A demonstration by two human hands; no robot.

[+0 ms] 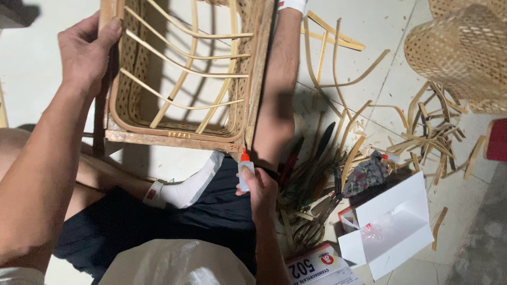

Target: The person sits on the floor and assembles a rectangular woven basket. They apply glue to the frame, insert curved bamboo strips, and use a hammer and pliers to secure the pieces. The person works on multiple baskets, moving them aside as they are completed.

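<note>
The left hand (84, 50) gripped the top-left corner of the woven bamboo basket frame (179, 79), held tilted above the lap. The right hand (261, 192) was closed round a small glue bottle (245, 170), upright, its red nozzle just under the frame's lower-right corner, nearer that hand.

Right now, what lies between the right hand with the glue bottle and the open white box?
In the head view, between the right hand holding the glue bottle and the white box lie scissors, dark-handled tools, bamboo strips and a patterned cloth.
</note>
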